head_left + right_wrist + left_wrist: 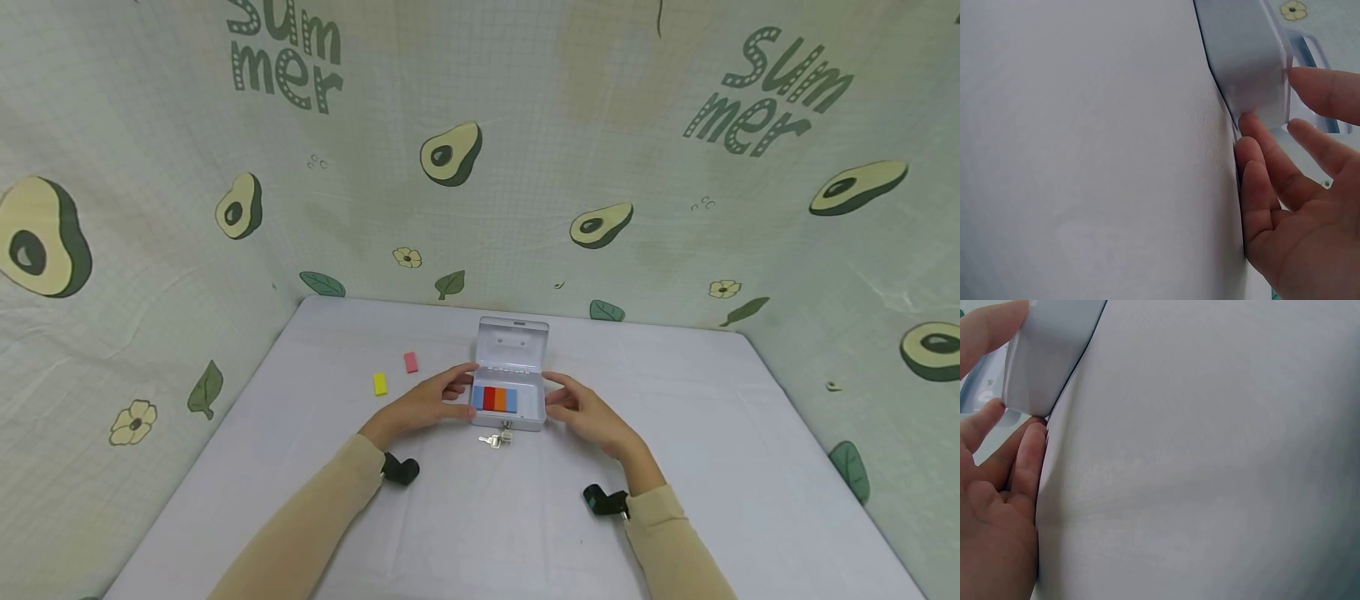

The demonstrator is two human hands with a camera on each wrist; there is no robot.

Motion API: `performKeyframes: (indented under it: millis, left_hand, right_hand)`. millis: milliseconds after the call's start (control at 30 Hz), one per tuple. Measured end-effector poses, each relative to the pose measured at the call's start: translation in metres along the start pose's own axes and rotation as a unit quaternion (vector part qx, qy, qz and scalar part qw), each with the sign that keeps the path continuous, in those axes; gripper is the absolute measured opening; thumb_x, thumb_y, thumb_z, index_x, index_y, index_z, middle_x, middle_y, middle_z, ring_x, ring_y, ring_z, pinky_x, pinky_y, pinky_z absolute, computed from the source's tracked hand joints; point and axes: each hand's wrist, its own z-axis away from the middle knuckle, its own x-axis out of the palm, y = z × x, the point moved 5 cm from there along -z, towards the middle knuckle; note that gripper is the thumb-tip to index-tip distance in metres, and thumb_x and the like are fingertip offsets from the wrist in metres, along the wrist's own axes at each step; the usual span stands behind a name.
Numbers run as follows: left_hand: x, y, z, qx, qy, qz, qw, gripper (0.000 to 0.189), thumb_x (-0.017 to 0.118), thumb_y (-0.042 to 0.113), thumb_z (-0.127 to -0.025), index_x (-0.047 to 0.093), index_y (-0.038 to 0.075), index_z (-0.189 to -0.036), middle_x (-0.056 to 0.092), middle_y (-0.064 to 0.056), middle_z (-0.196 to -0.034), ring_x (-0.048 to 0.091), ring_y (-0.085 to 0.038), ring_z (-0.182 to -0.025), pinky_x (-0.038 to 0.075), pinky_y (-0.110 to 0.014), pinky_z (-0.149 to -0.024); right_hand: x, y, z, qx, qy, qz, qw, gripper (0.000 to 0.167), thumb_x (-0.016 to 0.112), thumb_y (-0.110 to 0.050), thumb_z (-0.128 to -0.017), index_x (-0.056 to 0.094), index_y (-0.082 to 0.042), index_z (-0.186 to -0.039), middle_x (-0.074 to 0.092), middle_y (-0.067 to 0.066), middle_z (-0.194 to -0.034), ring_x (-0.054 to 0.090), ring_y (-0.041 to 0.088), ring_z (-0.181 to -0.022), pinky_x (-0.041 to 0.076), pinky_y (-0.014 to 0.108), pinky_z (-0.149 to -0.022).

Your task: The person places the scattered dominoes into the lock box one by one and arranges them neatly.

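A small pale metal cash box [531, 424] stands on the table with its lid [513, 346] raised. Flat blue [512, 401], red [489, 398] and orange [500, 400] blocks lie side by side in its left part. My left hand [423, 402] holds the box's left side, thumb near the front corner, index finger at the back. On the opposite side my right hand [592, 414] grips it in a similar way. Both wrist views show fingertips against the box's side wall [1054, 356]. Keys [492, 441] hang from the front lock onto the cloth.
Left of the box, beyond my left hand, lie a yellow block [380, 384] and a pink block [411, 362]. A white cloth [480, 517] covers the table. Behind it hangs a curtain [525, 183] printed with avocados, and it also runs along both sides.
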Motion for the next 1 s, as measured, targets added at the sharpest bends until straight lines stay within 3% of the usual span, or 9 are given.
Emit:
performKeyframes:
  millis: [633,1000]
  left_hand:
    - [0.0000,0.0008,0.0005,-0.014,-0.004,-0.002,0.9999,0.086,0.082,0.038,-0.094,0.036,0.028,-0.166,0.049,-0.005,-0.161,0.050,-0.026,-0.141,0.044,-0.045,-0.121]
    - [0.0005,-0.0018,-0.0024,-0.017,-0.015,0.000,0.9997,0.086,0.081,0.039,-0.095,0.034,0.030,-0.167,0.047,-0.005,-0.163,0.049,-0.026,-0.143,0.044,-0.045,-0.121]
  right_hand:
    - [-0.0025,0.0005,0.0013,-0.002,-0.035,-0.040,0.9986,0.066,0.070,-0.018,-0.103,0.041,-0.017,-0.163,0.067,0.015,-0.128,0.062,0.026,-0.117,0.050,0.044,-0.107]
    - [-0.0027,-0.0016,0.0040,-0.005,-0.035,-0.045,0.9984,0.067,0.070,-0.016,-0.102,0.041,-0.016,-0.163,0.066,0.015,-0.129,0.062,0.026,-0.116,0.050,0.044,-0.107]
